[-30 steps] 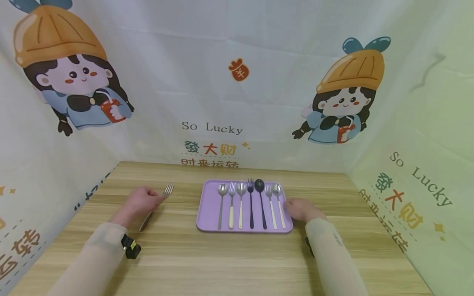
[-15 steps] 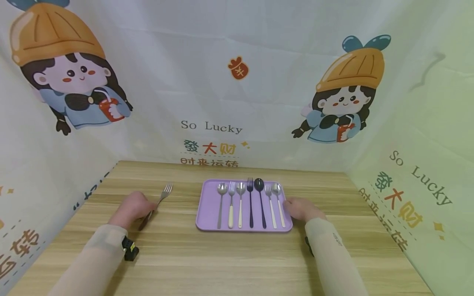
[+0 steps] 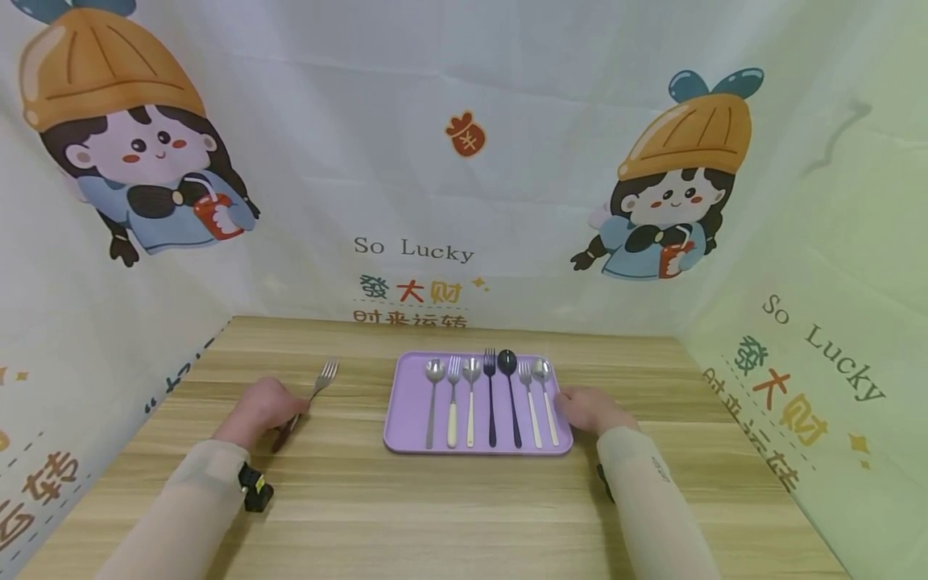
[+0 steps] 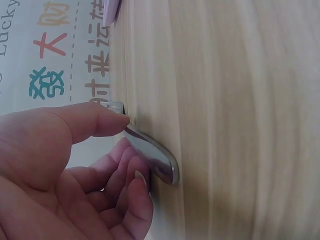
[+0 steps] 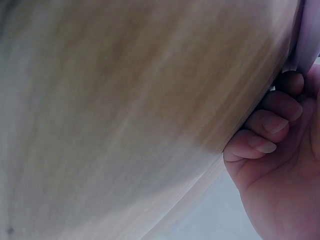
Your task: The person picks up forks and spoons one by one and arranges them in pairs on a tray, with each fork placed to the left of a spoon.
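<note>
My left hand [image 3: 268, 407] pinches a silver fork [image 3: 327, 374] by its handle at the left of the table, tines pointing away and to the right. In the left wrist view, the thumb lies on the handle [image 4: 156, 156] and the other fingers curl beneath and beside it; the handle's end slants down close over the wood. My right hand [image 3: 589, 408] grips the right edge of a purple tray [image 3: 408, 415]. Its curled fingers [image 5: 270, 122] show beside the tray's edge in the right wrist view, where the thumb is out of sight.
Side by side on the tray lie a plain spoon [image 3: 435, 370], cream-handled cutlery [image 3: 453, 427], a black fork [image 3: 491, 403], a black spoon [image 3: 507, 362] and a white-handled fork and spoon [image 3: 545, 403]. Printed cloth [image 3: 536, 201] walls in the wooden table [image 3: 435, 515].
My left hand has slid back along the fork toward the handle's end, while the fork has barely moved. The right hand and the tray stay in place.
</note>
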The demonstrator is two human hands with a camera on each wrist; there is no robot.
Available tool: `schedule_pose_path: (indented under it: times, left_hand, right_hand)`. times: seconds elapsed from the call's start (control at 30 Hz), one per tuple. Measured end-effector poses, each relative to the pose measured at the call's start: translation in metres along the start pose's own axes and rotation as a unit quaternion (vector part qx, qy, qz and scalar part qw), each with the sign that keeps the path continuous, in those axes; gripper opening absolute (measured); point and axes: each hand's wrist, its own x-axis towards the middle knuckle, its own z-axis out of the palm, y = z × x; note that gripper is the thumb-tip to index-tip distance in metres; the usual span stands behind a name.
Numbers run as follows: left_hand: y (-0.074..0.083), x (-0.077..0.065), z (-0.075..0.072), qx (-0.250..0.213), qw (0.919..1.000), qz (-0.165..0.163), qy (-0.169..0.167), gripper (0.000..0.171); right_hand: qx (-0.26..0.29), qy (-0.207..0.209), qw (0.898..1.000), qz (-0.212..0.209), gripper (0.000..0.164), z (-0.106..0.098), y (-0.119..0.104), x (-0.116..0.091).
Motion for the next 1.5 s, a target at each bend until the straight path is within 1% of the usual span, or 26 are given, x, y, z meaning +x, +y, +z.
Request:
schedule_pose_path:
  times: [0.17,0.33,0.43,0.63,0.93,1.17,1.27,1.5]
  left_hand:
    - [-0.0006,0.0009,0.0001,-0.002,1.0000,-0.004,-0.003,0.035]
    - [0.0006,-0.0015,-0.0002,-0.001,1.0000,0.004,0.000,0.035]
    - [-0.0005,-0.0007,-0.0001,-0.001,1.0000,0.003,0.000,0.034]
    - [0.0004,-0.0013,-0.0001,-0.003,0.9999,-0.008,-0.007,0.032]
    - [0.0042,-0.0003,-0.0014,-0.007,0.9998,-0.019,-0.008,0.029]
    - [0.0044,0.0011,-0.0016,-0.003,0.9996,0.002,-0.029,0.032]
    - [0.0056,0.0006,-0.0018,-0.007,0.9994,0.001,-0.034,0.031]
    - [0.0065,-0.0002,-0.0019,-0.005,0.9995,-0.004,-0.031,0.030]
  right_hand:
    - [0.001,0.001,1.000,0.000,0.062,0.0017,0.0008,0.0014]
    - [0.000,0.001,1.000,-0.003,0.062,0.0022,0.0012,0.0013]
    - [-0.001,0.001,1.000,-0.005,0.062,0.0024,0.0010,0.0007]
    - [-0.003,-0.002,1.000,-0.005,0.062,0.0019,0.0006,0.0003]
    - [-0.002,-0.005,1.000,0.000,0.063,0.0003,-0.0003,0.0010]
    - [-0.007,-0.002,1.000,-0.004,0.062,-0.0010,-0.0016,0.0002]
    - [-0.009,-0.001,1.000,-0.003,0.062,-0.0013,-0.0019,0.0000]
    - [-0.011,-0.002,1.000,-0.004,0.062,-0.0011,-0.0029,-0.0023]
